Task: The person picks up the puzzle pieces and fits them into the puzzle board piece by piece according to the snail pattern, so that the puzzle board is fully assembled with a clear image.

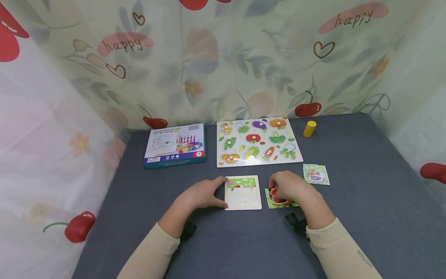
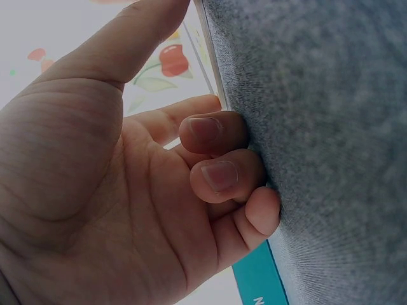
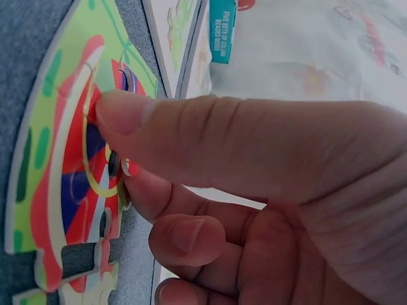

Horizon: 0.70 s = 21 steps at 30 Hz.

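Observation:
A square wooden puzzle board [image 1: 243,199] lies flat, a strip of green pieces [image 1: 244,183] filling its upper part. My left hand [image 1: 201,195] holds its left edge, index finger at the upper corner and thumb at the lower; the other fingers curl, as the left wrist view shows. To the right of the board, my right hand [image 1: 290,186] pinches a red and blue jigsaw piece [image 3: 109,127] between thumb and index finger. It is over a group of colourful jigsaw pieces [image 3: 38,165] with green borders, which the hand partly covers in the head view.
Behind the hands are a boxed bead set [image 1: 174,147] and a large vegetable picture board [image 1: 259,141]. A yellow cylinder [image 1: 309,129] stands at the back right. A small printed picture card [image 1: 316,174] lies beyond my right hand on the grey table [image 1: 366,201].

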Available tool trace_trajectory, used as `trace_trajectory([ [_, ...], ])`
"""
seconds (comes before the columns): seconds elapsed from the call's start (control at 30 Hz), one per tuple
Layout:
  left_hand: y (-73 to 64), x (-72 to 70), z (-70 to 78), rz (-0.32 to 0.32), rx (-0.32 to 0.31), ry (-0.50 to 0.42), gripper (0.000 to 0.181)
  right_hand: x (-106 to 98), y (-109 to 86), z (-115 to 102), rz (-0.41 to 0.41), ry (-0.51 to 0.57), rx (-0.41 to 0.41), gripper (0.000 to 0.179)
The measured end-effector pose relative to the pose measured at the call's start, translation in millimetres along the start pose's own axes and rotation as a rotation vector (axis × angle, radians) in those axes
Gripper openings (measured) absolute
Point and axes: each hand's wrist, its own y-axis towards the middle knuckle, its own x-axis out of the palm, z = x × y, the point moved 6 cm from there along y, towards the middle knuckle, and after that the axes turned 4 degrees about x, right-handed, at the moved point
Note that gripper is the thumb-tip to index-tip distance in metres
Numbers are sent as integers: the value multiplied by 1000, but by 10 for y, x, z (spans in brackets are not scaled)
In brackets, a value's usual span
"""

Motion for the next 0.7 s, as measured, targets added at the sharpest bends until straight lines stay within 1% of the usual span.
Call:
trace_trajectory([
  [0.13,-1,-7,6,0,1,2,88,-14,-2,9,0,12,-8,18],
  [0.33,2,-24,16,2,2,7,88,-1,4,7,-8,-5,8,24],
  [0.43,7,-22,16,2,2,14,89,8,9,0,-4,-17,18,24],
  [0.57,13,-10,12,3,1,22,90,18,6,-11,7,-36,10,22],
  [0.7,12,5,10,6,0,21,90,13,-3,-16,9,-43,-1,25],
])
